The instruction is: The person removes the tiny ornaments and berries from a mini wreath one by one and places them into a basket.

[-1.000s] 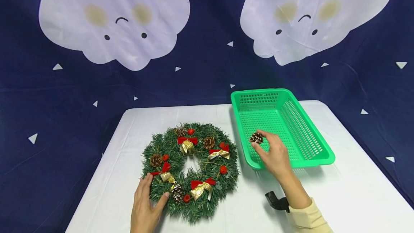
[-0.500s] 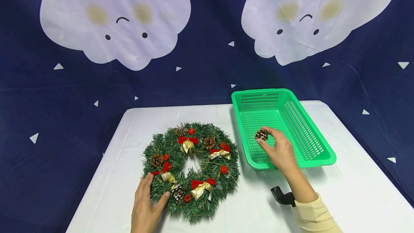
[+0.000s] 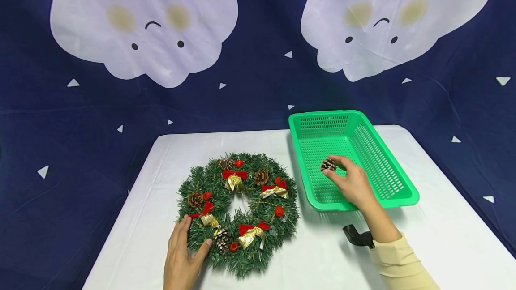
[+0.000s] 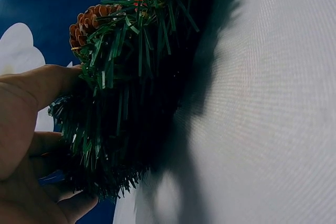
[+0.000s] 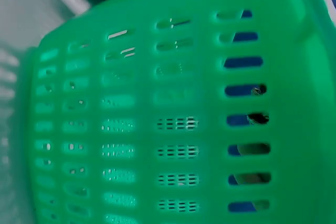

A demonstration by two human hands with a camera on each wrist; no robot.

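Head view, nearest first: left hand [image 3: 180, 256] at the wreath's [image 3: 282, 229] near left edge, thumb and fingers spread apart, resting on the greenery. Wreath lies flat on the white cloth [image 3: 314, 263], well dressed: four cones [image 3: 222, 240] show on it, with gold bells [image 3: 250, 236], red bows [image 3: 234, 174] and berries [image 3: 279, 211]. That part looks done.

Farther right, pale sleeve [image 3: 397, 256], black fitting [image 3: 359, 237] just beside the forearm. Right hand [image 3: 354, 185] pinches a loose cone [image 3: 328, 165] between thumb and fingers, over the green basket [image 3: 295, 155]. Whether the loose cone hangs below the rim, cannot tell; right wrist view shows mostly slotted wall.

Progress, my judgement: loose cone picked up and carried across, release not yet done. No second unattached cone seen. Beyond the basket, dark blue backdrop [image 3: 258, 21] with upside-down clouds [image 3: 201, 12].
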